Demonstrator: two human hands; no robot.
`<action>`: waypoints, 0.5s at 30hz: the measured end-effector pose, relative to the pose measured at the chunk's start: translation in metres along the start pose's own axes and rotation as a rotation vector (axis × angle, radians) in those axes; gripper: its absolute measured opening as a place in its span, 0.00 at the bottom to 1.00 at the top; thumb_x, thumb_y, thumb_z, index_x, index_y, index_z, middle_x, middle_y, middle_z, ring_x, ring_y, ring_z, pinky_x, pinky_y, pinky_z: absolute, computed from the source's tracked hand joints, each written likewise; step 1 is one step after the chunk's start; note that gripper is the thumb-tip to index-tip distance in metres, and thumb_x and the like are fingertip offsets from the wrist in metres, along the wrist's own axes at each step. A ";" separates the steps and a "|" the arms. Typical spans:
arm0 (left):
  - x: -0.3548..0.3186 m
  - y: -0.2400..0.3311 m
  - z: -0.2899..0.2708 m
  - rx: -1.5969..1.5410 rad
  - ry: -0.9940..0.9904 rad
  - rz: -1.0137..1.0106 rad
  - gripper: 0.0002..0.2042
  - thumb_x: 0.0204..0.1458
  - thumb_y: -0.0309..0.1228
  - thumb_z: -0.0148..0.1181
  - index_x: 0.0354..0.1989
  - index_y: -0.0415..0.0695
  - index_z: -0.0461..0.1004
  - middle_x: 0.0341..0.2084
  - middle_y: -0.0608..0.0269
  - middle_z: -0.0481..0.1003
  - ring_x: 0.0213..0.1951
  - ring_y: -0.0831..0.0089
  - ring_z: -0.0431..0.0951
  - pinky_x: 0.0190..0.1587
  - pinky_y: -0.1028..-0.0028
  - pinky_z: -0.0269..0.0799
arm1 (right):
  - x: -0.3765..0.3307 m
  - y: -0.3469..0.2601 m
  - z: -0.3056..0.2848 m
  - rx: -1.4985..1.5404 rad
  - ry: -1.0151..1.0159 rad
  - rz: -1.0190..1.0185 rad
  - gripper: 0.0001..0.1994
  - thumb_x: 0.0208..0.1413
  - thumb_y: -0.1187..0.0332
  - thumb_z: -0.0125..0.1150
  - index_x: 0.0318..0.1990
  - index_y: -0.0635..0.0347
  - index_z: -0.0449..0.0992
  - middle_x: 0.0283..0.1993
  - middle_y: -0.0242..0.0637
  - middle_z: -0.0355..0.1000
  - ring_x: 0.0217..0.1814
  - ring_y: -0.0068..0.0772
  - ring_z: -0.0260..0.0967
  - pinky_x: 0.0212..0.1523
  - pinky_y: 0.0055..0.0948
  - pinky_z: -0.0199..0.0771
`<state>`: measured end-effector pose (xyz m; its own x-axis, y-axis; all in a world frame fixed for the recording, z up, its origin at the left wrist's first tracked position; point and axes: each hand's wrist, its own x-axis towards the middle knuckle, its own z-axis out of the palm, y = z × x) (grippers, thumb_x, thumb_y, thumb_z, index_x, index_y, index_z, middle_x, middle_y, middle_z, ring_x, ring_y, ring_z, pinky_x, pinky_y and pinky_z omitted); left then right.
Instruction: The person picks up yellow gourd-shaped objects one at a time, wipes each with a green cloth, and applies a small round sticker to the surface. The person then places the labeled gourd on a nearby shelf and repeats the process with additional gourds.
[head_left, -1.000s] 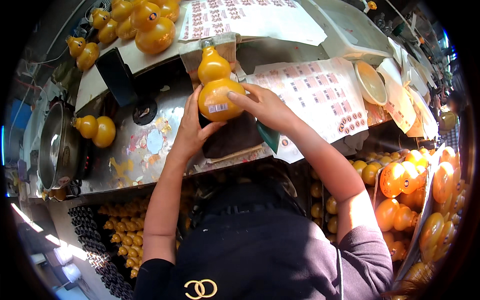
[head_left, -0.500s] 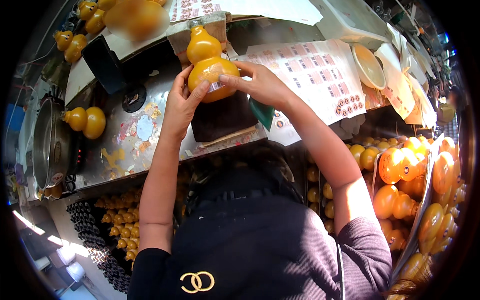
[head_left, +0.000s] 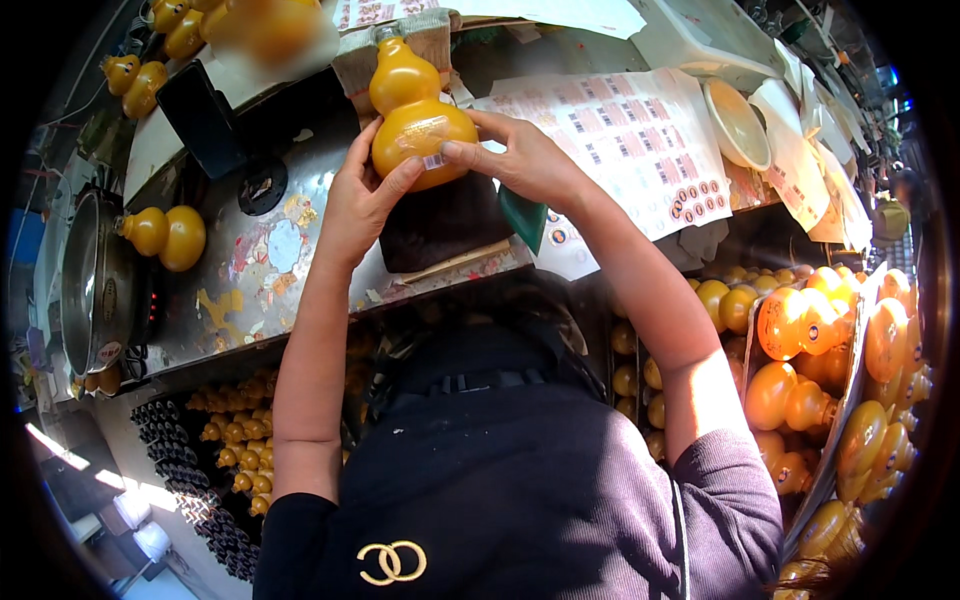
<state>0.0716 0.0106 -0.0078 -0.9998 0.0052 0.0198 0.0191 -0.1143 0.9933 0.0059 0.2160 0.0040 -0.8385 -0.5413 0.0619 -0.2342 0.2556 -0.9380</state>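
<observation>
Left grip (head_left: 352, 208) and right grip (head_left: 530, 165), partly curled, clasp a yellow gourd-shaped bottle (head_left: 408, 98) between them, thumbs (head_left: 401, 176) flanking its barcode label (head_left: 434, 161).

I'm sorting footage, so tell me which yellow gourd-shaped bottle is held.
The glossy yellow gourd bottle between left hand and right hand; neither touches another, such as the lying bottle beside the round metal pan.

A worker's left hand (head_left: 355, 205), as we watch, has brought its thumb from below the gourd (head_left: 410, 100) up onto its front, left of the label (head_left: 433, 161); the right hand (head_left: 530, 165) has lowered its thumb to the label's right end.
</observation>
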 end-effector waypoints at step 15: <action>0.008 0.004 0.008 -0.098 0.115 -0.076 0.35 0.53 0.43 0.63 0.62 0.34 0.57 0.55 0.53 0.66 0.56 0.70 0.67 0.60 0.73 0.59 | -0.001 0.003 0.007 0.008 0.054 0.041 0.38 0.46 0.40 0.65 0.57 0.61 0.70 0.52 0.47 0.73 0.57 0.41 0.69 0.58 0.32 0.65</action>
<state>0.0633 0.0177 -0.0029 -0.9927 -0.0952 -0.0741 -0.0523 -0.2147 0.9753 0.0091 0.2115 -0.0016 -0.8727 -0.4865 0.0412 -0.1954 0.2706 -0.9427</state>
